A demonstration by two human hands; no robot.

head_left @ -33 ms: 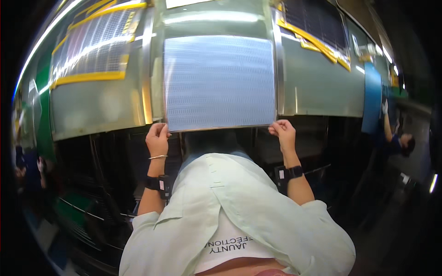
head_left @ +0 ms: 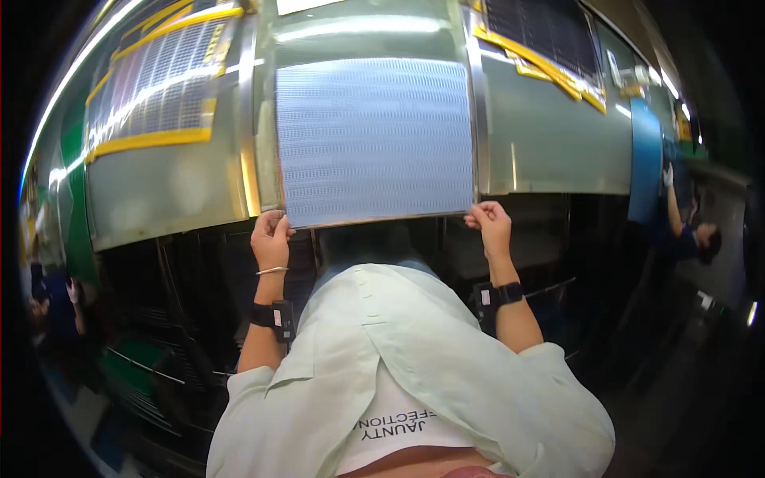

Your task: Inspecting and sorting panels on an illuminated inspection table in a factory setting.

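Note:
A pale blue-grey sheet (head_left: 374, 139) with fine rows of small marks lies flat on the pale green worktop (head_left: 358, 49) in front of me. My left hand (head_left: 271, 233) pinches its near left corner between thumb and fingers. At the near right corner, my right hand (head_left: 489, 223) grips the sheet's edge the same way. The near edge of the sheet runs taut and almost straight between both hands, tilted slightly up toward the right. Each wrist wears a black strap with a small box.
Metal rails (head_left: 248, 119) flank the middle section. Yellow-edged gridded panels lie at far left (head_left: 155, 92) and far right (head_left: 550, 48). A blue panel (head_left: 645, 163) stands at right, near a person (head_left: 677, 239) with a gloved hand. Another person (head_left: 60, 295) is at far left.
The view has shifted slightly, so the worktop and sheet sit a little more to the left. Both hands keep their pinch on the sheet's corners.

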